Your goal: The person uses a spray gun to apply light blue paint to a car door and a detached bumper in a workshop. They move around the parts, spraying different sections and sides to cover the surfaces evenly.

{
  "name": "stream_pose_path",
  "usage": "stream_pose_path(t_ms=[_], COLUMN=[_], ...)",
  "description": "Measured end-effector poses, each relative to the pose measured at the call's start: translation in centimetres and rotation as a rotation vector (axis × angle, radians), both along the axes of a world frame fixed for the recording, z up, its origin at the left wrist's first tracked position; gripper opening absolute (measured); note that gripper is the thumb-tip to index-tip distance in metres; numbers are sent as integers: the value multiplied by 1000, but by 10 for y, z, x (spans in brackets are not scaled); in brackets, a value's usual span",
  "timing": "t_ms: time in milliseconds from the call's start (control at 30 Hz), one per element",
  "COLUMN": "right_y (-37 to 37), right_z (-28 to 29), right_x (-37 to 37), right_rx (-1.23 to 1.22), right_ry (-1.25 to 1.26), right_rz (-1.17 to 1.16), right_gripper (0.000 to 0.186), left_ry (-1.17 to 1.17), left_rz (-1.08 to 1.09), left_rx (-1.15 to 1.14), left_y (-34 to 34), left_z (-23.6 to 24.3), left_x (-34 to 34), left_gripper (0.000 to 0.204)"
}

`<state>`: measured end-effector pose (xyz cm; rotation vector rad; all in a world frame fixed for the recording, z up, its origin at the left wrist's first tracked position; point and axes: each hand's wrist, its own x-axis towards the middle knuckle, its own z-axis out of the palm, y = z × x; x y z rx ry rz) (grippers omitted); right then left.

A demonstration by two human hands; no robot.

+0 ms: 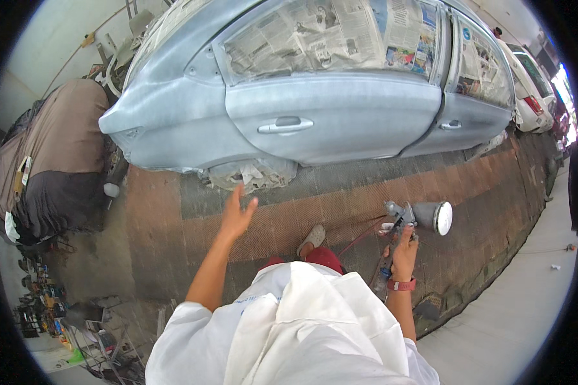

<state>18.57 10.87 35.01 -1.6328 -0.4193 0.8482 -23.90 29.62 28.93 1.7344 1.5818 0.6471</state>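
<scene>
My right hand [402, 255] grips a metal spray gun [399, 217] with a grey cup [430, 218] on its right side and a red hose trailing down. My left hand [237, 212] is raised in the air with fingers apart, holding nothing. Ahead of both hands stands a car body [334, 109] in uneven light grey-blue, its windows covered with newspaper [308, 35]. Below the rear door, a wheel [250, 176] is wrapped in crumpled paper, just beyond my left fingertips.
A bulky object under a brown and black cover [54, 141] stands at left. Cluttered tools and metal frames [109, 333] lie at lower left. A white car [536, 109] stands at far right. The floor [353, 186] has worn matting, bordered by a pale strip.
</scene>
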Motion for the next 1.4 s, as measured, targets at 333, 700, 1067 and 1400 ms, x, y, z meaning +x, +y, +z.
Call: stream_pose_path(t_ms=[333,700,1067,1400], right_y=[170,314,466,502], right_z=[83,208,319,334], right_x=[-29,-125,-203,-210], right_rx=[221,379,393,481], right_ry=[10,52,-179,-135], right_rz=[332,218,48,268], right_gripper=[43,35,61,66], left_ry=[299,334,372,542], left_rz=[-58,-14,39,133], left_rx=[1126,1340,1315,1277], left_y=[296,530,605,636], left_z=[196,318,313,314], left_x=[70,80,129,82], left_gripper=[97,127,128,96])
